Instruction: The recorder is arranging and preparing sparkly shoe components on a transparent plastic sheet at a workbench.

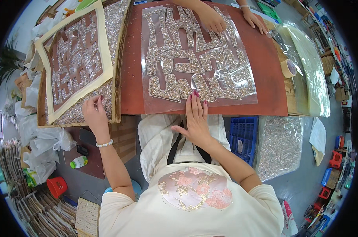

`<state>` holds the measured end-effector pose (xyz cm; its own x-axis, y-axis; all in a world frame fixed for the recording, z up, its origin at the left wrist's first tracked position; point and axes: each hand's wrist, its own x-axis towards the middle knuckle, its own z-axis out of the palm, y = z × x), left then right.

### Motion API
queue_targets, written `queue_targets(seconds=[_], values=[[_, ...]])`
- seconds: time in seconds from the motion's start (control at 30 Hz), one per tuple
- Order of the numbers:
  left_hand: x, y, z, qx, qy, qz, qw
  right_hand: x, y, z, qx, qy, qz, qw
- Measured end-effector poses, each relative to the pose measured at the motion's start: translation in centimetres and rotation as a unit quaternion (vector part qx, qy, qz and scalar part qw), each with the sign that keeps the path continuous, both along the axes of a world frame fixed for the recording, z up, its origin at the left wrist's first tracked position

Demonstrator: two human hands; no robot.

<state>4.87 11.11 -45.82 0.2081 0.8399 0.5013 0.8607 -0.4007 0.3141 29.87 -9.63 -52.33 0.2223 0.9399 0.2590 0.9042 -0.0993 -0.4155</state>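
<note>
My left hand (95,113), with a beaded bracelet on its wrist, is over the near right edge of a wooden tray (116,94) of glittering grains. Its fingers are curled closed; anything between them is hidden. Just beyond its fingertips lies a cut-out stencil (74,55) with a cream tape border. My right hand (196,120) is open, fingers stretched out on the near edge of a clear plastic sheet (167,106). Rhinestone-covered shapes (188,61) fill that sheet, which lies on a reddish-brown board (271,87). Another person's hand (212,19) reaches onto the shapes from the far side.
The other person's second hand (253,20) rests on the board's far right. A tape roll (288,68) and clear plastic sheets (311,71) lie at the right. Below the table edge are a blue crate (243,138) and a bagged glittery sheet (280,146); a red bucket (57,186) stands lower left.
</note>
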Motion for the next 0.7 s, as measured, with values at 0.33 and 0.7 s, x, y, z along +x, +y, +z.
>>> queue_targets(seconds=[0.33,0.7], values=[[13.6,-7.7,-1.4,-0.099,-0.208,-0.264,0.937,2.7,-1.4,1.1,0.126,0.413,0.094,0.897],[17.0,-9.9,-5.0,0.002,-0.121,-0.374,0.920,2.5,-4.5,1.1,0.184,0.378,0.048,0.906]])
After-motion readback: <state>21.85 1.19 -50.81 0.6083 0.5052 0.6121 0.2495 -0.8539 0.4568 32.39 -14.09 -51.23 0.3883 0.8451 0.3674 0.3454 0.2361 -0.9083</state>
